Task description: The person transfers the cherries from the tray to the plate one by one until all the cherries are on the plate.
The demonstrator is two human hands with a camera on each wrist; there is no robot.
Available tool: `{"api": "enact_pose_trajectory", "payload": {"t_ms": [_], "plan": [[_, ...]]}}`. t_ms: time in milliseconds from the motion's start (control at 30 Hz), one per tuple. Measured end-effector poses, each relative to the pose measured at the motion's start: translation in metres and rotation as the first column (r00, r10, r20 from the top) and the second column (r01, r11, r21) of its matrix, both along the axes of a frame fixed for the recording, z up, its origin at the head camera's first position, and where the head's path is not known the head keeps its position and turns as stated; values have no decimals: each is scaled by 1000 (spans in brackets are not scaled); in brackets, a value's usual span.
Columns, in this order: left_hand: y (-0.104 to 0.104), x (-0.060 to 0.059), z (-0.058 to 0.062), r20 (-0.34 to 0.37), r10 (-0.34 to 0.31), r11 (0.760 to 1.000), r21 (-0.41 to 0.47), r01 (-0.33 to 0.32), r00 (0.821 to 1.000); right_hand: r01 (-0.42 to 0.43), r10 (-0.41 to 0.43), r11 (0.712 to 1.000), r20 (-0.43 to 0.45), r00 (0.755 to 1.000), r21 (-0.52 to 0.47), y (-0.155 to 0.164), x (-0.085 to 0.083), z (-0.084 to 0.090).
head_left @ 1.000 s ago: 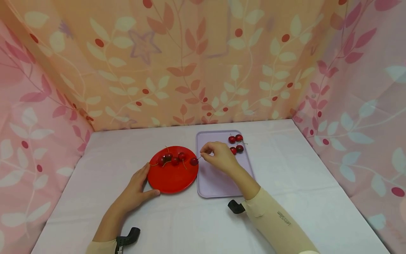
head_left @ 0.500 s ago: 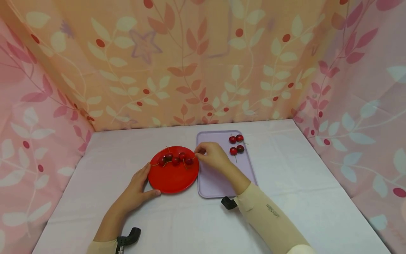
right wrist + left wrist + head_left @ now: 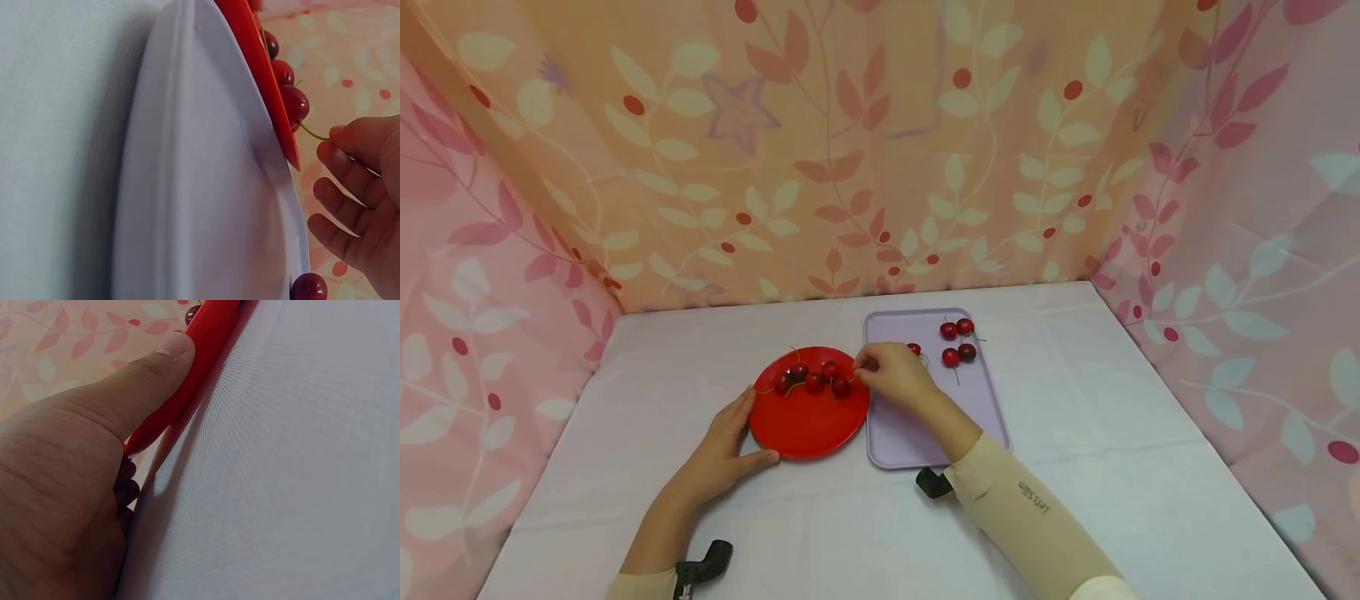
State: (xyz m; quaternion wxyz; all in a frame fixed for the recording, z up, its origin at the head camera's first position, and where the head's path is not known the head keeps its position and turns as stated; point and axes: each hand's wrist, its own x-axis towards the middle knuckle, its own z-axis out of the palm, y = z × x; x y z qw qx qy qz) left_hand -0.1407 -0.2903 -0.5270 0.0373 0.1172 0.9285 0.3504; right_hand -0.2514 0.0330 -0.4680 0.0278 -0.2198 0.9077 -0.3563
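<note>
A red plate (image 3: 808, 425) holds several dark cherries (image 3: 814, 382) in a row near its far side. My right hand (image 3: 861, 367) pinches the stem of the rightmost cherry (image 3: 841, 387), which rests on the plate; the right wrist view shows that cherry (image 3: 294, 103) with its stem ending at my fingertips (image 3: 340, 134). My left hand (image 3: 737, 433) holds the plate's near-left rim, thumb (image 3: 169, 356) pressed against the red plate's edge (image 3: 206, 337). To the right, touching the plate, lies a lilac tray (image 3: 917, 425) with several cherries (image 3: 951, 357) at its far end.
A white cloth (image 3: 1112, 417) covers the table. Floral curtains (image 3: 850, 150) close it in at the back and on both sides. One cherry (image 3: 913, 348) lies on the tray just beyond my right hand. A black wrist mount (image 3: 932, 483) sits by my right sleeve.
My right hand has moved left from the tray's edge over the plate, carrying the cherry by its stem onto the plate beside the others. The left hand has stayed put.
</note>
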Motion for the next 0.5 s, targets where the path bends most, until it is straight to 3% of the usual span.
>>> {"api": "enact_pose_trajectory", "payload": {"t_ms": [500], "plan": [[0, 2, 4, -7, -1, 1000, 5, 1, 1000, -23, 23, 1000, 19, 1000, -10, 2, 1, -4]]}}
